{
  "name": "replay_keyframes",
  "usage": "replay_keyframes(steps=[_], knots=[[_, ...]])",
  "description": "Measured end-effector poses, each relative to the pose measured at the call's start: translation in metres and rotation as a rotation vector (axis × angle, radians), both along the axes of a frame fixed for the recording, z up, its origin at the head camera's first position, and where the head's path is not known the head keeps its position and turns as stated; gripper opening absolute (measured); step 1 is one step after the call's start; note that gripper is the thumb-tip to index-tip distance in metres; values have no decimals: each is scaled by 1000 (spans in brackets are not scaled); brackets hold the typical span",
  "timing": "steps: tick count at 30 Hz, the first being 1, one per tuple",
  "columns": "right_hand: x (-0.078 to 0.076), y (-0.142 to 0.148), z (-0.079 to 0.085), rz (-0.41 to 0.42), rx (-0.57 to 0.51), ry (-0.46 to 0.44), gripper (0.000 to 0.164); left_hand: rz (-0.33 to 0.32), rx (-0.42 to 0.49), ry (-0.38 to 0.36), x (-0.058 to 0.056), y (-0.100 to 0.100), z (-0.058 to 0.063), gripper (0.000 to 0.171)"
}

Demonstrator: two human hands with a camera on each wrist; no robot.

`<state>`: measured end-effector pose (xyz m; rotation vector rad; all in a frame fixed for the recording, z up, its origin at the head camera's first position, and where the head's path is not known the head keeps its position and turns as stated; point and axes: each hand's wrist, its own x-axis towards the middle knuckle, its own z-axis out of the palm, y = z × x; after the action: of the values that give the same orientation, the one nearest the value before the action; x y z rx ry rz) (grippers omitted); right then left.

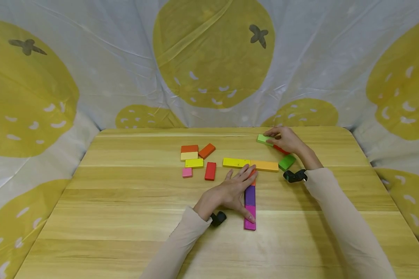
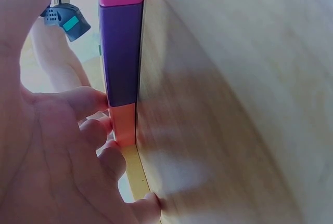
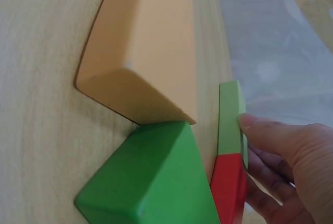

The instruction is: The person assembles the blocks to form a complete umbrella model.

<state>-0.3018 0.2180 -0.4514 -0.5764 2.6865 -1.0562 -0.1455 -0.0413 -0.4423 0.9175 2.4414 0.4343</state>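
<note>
My right hand (image 1: pixel 287 139) pinches a light green block (image 3: pixel 229 115) between thumb and fingers near the table's far edge. A red block (image 3: pixel 229 185) lies end to end with it. My left hand (image 1: pixel 227 193) spreads over a column of blocks, its thumb on the magenta block (image 1: pixel 250 223) and its fingers over the orange block (image 2: pixel 124 125). Between those two sits a purple block (image 2: pixel 120 52). Across the column's top lie a yellow block (image 1: pixel 236 162) and a light orange block (image 1: pixel 267 166), end to end. The green block (image 3: pixel 156 182) rests at the light orange one's right end.
Left of the column lie loose blocks: a red block (image 1: pixel 210 171), a yellow block (image 1: pixel 194 163), a small pink block (image 1: pixel 187 173), a cream block (image 1: pixel 189 156) and two orange-red blocks, one tilted (image 1: pixel 206 150). A fruit-patterned cloth (image 1: pixel 209 112) hangs behind the wooden table (image 1: pixel 108 217).
</note>
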Motion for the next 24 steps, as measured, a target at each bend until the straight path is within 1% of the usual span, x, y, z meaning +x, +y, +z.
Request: replay_keyframes(steps=[6,16,19,24], knots=[[0,2,0,-1,-2,7,33,-1,9,-6,0,1,0,139],[1,10,-2,-8,-42,9,34,-13,6,6,-1,4,1,140],[6,15,-2,-13,-85,0,38,-13,8,8,-1,5,1,140],[20,33,-1,-56,-183,-66,49,-9,6,6,-1,5,1,141]])
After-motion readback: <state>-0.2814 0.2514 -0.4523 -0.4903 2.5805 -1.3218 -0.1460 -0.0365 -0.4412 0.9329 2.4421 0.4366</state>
